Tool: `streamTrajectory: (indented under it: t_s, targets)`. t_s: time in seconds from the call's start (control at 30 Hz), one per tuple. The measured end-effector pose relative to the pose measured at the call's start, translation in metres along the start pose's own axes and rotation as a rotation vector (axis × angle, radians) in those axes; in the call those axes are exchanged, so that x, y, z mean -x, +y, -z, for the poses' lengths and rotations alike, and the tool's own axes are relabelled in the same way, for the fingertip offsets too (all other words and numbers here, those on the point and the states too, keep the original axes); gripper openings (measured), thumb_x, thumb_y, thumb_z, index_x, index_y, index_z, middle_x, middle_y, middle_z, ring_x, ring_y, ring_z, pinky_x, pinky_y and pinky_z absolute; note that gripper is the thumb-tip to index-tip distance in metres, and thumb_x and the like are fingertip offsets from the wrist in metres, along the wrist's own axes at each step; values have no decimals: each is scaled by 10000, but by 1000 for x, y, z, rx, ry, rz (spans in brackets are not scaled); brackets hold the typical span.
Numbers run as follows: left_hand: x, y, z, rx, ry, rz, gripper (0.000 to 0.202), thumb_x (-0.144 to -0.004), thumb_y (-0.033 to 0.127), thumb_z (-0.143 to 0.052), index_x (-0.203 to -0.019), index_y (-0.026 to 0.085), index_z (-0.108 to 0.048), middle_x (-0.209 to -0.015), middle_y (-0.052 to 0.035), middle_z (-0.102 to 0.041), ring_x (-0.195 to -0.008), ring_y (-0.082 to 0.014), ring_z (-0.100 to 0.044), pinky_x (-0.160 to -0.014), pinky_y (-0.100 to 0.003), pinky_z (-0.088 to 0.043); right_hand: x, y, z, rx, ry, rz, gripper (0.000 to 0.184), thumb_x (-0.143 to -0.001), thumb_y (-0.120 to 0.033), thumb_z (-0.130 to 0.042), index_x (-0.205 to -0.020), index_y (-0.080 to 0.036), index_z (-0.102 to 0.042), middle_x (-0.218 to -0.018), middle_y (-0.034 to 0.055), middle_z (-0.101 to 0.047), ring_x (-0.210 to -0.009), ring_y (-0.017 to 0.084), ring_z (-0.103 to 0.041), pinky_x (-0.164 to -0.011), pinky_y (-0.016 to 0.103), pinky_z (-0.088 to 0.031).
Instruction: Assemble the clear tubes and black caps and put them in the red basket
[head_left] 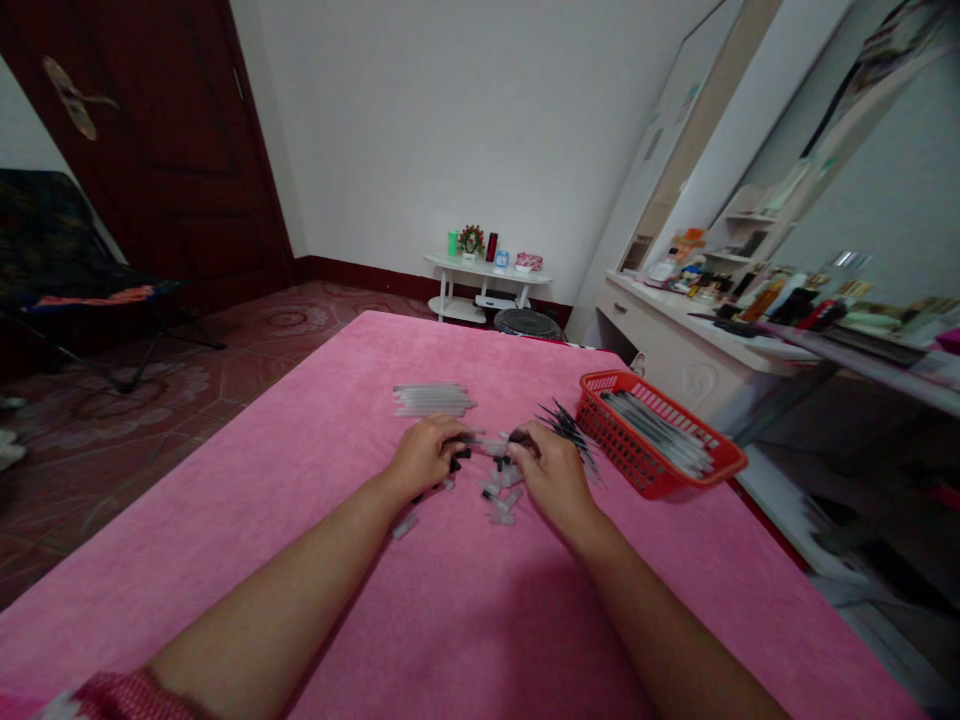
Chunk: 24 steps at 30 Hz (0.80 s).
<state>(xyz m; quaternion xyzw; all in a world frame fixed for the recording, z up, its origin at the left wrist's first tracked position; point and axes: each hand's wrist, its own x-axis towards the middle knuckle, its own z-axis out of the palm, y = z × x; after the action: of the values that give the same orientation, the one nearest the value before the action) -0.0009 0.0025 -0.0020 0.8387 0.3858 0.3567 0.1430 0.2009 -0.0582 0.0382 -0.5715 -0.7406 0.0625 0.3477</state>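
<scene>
Both my hands meet over the middle of a pink cloth-covered table (465, 620). My left hand (424, 455) is closed, fingers pinched on a thin clear tube-like part (480, 441) that runs across to my right hand (551, 470), which is closed on its other end. Below and between the hands lie several small clear and black pieces (501, 495). A row of clear tubes (431, 399) lies just beyond my left hand. A bunch of thin black sticks (568, 425) lies right of my right hand. The picture is blurred, so the small parts cannot be told apart exactly.
A red plastic basket (645, 470) with several pale finished tubes sits at the table's right edge. Beyond stand a white dresser (675, 350) crowded with bottles, a small white side table (487, 275), a dark door (165, 140) and a folding chair (67, 270) at left.
</scene>
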Motion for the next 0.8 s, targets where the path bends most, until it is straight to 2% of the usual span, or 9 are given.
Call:
streamTrajectory:
  t_s: [0.1,0.23,0.4,0.47,0.53,0.7,0.8]
  targets:
    - [0,0,0,2,-13,-15,195,-786,97,-578,-918,185,-692,-859,-41,-672,-838,-171,-580,-759,-272,-439,0,-2,2,46,-18,-19,147,-848,-260,-492,-777,-200,-606,-693,14,-646,-623,142,-571,-586,226,-353]
    - [0,1,-1,-5,-28,-40,214,-773,87,-590,-929,190,-694,-840,-38,-667,-833,-170,-574,-757,-272,-433,0,-2,3,107,-9,-43,299,-889,-335,-450,-662,-193,-582,-575,5,-596,-527,130,-523,-542,236,-315]
    - [0,-1,-1,16,-5,-7,222,-766,85,-591,-927,197,-695,-855,-35,-678,-848,-169,-583,-781,-273,-438,-1,1,-1,-18,-1,17,122,-830,-272,-534,-801,-191,-622,-709,15,-654,-638,142,-577,-596,225,-367]
    - [0,-1,-1,22,-2,-2,226,-762,82,-590,-925,196,-698,-853,-35,-682,-842,-168,-586,-778,-274,-441,-1,0,-1,-14,-4,24,102,-823,-243,-538,-803,-190,-623,-728,20,-662,-669,148,-591,-620,227,-374]
    - [0,0,-1,27,-8,-2,229,-763,79,-585,-921,197,-700,-848,-35,-683,-833,-166,-587,-771,-276,-444,0,-1,0,36,-13,0,140,-839,-252,-523,-759,-193,-621,-701,21,-661,-649,147,-592,-603,227,-360]
    - [-1,1,-1,33,-24,4,222,-767,91,-587,-927,195,-700,-858,-40,-684,-844,-169,-588,-778,-280,-447,1,-4,4,190,-32,-58,388,-903,-385,-431,-605,-197,-594,-524,17,-593,-487,130,-524,-510,243,-275]
    - [0,1,-1,37,-10,7,213,-770,97,-588,-925,195,-697,-869,-37,-684,-848,-169,-591,-781,-277,-448,2,-2,3,153,-16,-57,304,-888,-395,-464,-725,-200,-631,-625,20,-644,-557,136,-564,-531,232,-298]
